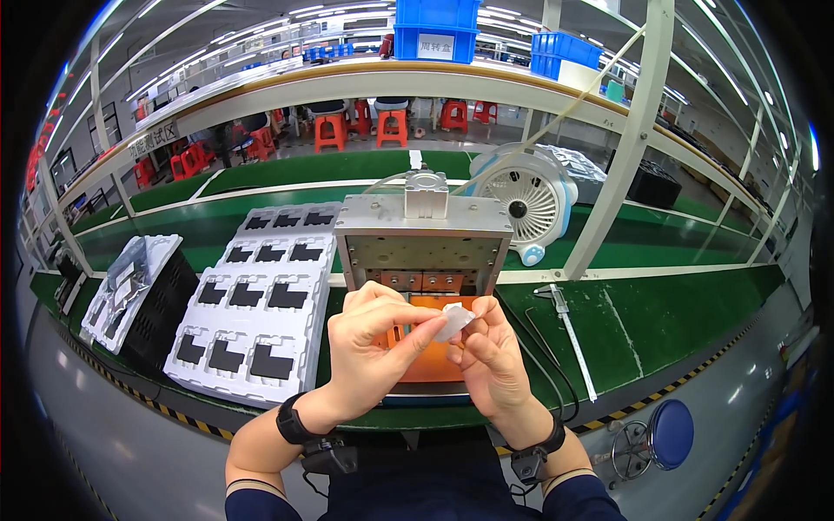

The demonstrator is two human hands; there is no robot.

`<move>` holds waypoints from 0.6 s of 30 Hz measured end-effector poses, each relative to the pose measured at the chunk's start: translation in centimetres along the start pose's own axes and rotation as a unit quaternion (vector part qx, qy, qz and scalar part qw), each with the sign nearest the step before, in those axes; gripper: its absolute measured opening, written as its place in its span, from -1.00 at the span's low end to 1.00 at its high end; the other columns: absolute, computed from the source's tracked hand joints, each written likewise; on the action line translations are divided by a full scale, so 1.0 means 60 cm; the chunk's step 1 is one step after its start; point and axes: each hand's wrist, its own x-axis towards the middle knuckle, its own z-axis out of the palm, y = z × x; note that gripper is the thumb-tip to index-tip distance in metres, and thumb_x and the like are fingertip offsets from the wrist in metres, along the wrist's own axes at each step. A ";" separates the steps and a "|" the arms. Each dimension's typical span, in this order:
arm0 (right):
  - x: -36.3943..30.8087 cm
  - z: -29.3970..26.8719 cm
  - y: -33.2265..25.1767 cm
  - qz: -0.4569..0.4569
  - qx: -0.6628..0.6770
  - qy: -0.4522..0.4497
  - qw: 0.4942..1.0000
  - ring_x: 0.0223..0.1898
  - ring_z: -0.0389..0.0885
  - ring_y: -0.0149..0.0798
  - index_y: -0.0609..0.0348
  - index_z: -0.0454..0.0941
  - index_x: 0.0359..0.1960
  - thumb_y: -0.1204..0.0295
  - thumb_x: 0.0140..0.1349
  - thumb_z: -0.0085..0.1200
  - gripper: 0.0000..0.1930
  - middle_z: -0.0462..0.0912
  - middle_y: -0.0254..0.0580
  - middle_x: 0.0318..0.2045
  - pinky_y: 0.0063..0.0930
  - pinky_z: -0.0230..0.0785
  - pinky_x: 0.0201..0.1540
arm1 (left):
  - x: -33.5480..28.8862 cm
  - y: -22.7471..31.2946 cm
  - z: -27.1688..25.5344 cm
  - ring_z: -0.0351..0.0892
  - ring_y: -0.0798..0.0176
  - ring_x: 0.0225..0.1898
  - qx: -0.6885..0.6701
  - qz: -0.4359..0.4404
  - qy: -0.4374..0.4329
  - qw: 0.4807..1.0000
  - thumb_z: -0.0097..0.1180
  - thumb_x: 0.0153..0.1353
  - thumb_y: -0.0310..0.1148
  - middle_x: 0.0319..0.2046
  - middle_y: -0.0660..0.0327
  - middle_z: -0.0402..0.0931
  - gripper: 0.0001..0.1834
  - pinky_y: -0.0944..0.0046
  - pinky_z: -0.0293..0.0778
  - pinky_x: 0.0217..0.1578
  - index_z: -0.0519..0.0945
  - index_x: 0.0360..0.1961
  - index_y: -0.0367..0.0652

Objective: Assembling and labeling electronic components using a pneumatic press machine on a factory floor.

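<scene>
My left hand (378, 347) and my right hand (488, 356) meet in front of me, both pinching a small clear plastic piece (453, 321) between fingertips. They hover just above the orange fixture plate (426, 365) of a small metal press machine (424, 243) with a pneumatic cylinder on top. Part of the orange plate is hidden by my hands. Both wrists wear black straps.
A white tray (261, 304) of several black parts lies left of the press, another tray stack (139, 300) further left. A white desk fan (526, 204) stands behind right. A caliper (569, 334) and a hex key lie on the green mat; blue bins sit on the shelf above.
</scene>
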 end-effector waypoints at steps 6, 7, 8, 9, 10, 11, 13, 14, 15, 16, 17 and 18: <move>0.001 0.009 0.003 0.014 -0.016 0.046 0.999 -0.26 0.51 -0.53 -0.03 0.33 -0.21 0.64 0.16 0.16 -0.69 0.60 -0.34 -0.25 -0.67 0.32 -0.30 | 0.001 -0.002 0.007 0.40 0.35 -0.43 0.050 0.042 0.027 0.997 0.39 -0.12 -0.48 -0.60 0.36 0.53 -0.82 0.38 0.24 -0.32 0.73 -0.41 -0.09; 0.001 0.009 0.004 0.018 -0.014 0.056 0.998 -0.28 0.50 -0.54 -0.04 0.33 -0.23 0.63 0.16 0.16 -0.70 0.59 -0.35 -0.26 -0.67 0.30 -0.31 | 0.001 -0.003 0.007 0.40 0.35 -0.43 0.053 0.041 0.027 0.997 0.39 -0.13 -0.48 -0.60 0.35 0.52 -0.82 0.38 0.24 -0.33 0.73 -0.41 -0.08; 0.002 0.009 0.004 0.022 -0.012 0.065 0.998 -0.30 0.48 -0.55 -0.05 0.33 -0.24 0.63 0.17 0.17 -0.71 0.59 -0.36 -0.26 -0.67 0.29 -0.33 | 0.001 -0.004 0.007 0.41 0.35 -0.42 0.056 0.039 0.027 0.997 0.39 -0.14 -0.48 -0.60 0.35 0.52 -0.82 0.38 0.24 -0.33 0.73 -0.41 -0.08; 0.002 0.008 0.004 0.022 -0.012 0.065 0.998 -0.30 0.48 -0.55 -0.05 0.33 -0.24 0.63 0.17 0.17 -0.71 0.59 -0.36 -0.26 -0.67 0.29 -0.33 | 0.001 -0.004 0.007 0.41 0.35 -0.42 0.055 0.039 0.027 0.997 0.39 -0.14 -0.48 -0.60 0.35 0.52 -0.82 0.38 0.24 -0.33 0.73 -0.41 -0.08; 0.002 0.006 0.005 0.026 -0.005 0.062 0.998 -0.33 0.47 -0.56 -0.06 0.33 -0.25 0.61 0.18 0.16 -0.72 0.58 -0.39 -0.29 -0.67 0.28 -0.34 | 0.001 -0.003 0.007 0.41 0.35 -0.42 0.058 0.036 0.025 0.997 0.39 -0.14 -0.48 -0.59 0.36 0.53 -0.82 0.39 0.24 -0.32 0.73 -0.41 -0.07; 0.003 0.005 0.005 0.030 0.001 0.058 0.998 -0.36 0.45 -0.57 -0.06 0.33 -0.26 0.59 0.19 0.16 -0.73 0.56 -0.42 -0.31 -0.67 0.26 -0.35 | 0.001 -0.003 0.007 0.41 0.35 -0.42 0.061 0.033 0.023 0.997 0.39 -0.14 -0.47 -0.58 0.36 0.54 -0.82 0.40 0.23 -0.31 0.74 -0.41 -0.06; 0.005 0.000 0.006 0.044 0.011 0.059 0.997 -0.38 0.43 -0.58 -0.08 0.33 -0.27 0.58 0.20 0.16 -0.74 0.54 -0.45 -0.33 -0.67 0.25 -0.36 | 0.002 -0.003 0.003 0.41 0.31 -0.38 0.098 0.064 0.008 0.993 0.37 -0.12 -0.51 -0.52 0.33 0.59 -0.78 0.35 0.30 -0.28 0.72 -0.36 -0.12; 0.005 -0.002 0.006 0.056 0.020 0.059 0.996 -0.40 0.42 -0.58 -0.09 0.34 -0.27 0.56 0.20 0.16 -0.75 0.51 -0.48 -0.35 -0.67 0.24 -0.37 | 0.002 -0.003 0.002 0.42 0.26 -0.35 0.134 0.096 -0.008 0.986 0.35 -0.10 -0.55 -0.46 0.30 0.64 -0.75 0.31 0.37 -0.26 0.70 -0.30 -0.18; 0.006 -0.003 0.002 0.056 0.020 0.059 0.996 -0.40 0.42 -0.58 -0.09 0.34 -0.27 0.56 0.20 0.16 -0.75 0.51 -0.48 -0.35 -0.67 0.24 -0.37 | 0.003 -0.002 0.004 0.42 0.26 -0.35 0.133 0.097 -0.009 0.986 0.35 -0.10 -0.55 -0.46 0.30 0.64 -0.75 0.31 0.37 -0.26 0.70 -0.30 -0.18; 0.007 -0.004 -0.002 0.073 0.037 0.063 0.995 -0.40 0.42 -0.58 -0.10 0.33 -0.27 0.56 0.21 0.15 -0.75 0.50 -0.50 -0.36 -0.67 0.25 -0.37 | 0.003 0.001 0.009 0.42 0.26 -0.34 0.127 0.091 -0.007 0.988 0.34 -0.10 -0.56 -0.44 0.30 0.65 -0.67 0.30 0.37 -0.22 0.67 -0.21 -0.19; 0.008 -0.004 -0.005 0.089 0.055 0.067 0.992 -0.40 0.42 -0.58 -0.11 0.33 -0.26 0.56 0.21 0.15 -0.74 0.48 -0.51 -0.36 -0.67 0.25 -0.37 | 0.003 0.001 0.012 0.43 0.25 -0.34 0.121 0.085 -0.006 0.989 0.34 -0.10 -0.57 -0.42 0.30 0.66 -0.58 0.30 0.36 -0.18 0.64 -0.12 -0.20; 0.008 -0.005 -0.004 0.089 0.056 0.066 0.992 -0.40 0.42 -0.58 -0.11 0.33 -0.26 0.56 0.21 0.15 -0.74 0.48 -0.51 -0.36 -0.67 0.25 -0.37 | 0.002 0.000 0.009 0.43 0.25 -0.34 0.122 0.085 -0.006 0.989 0.34 -0.10 -0.57 -0.42 0.30 0.66 -0.58 0.30 0.36 -0.18 0.64 -0.12 -0.20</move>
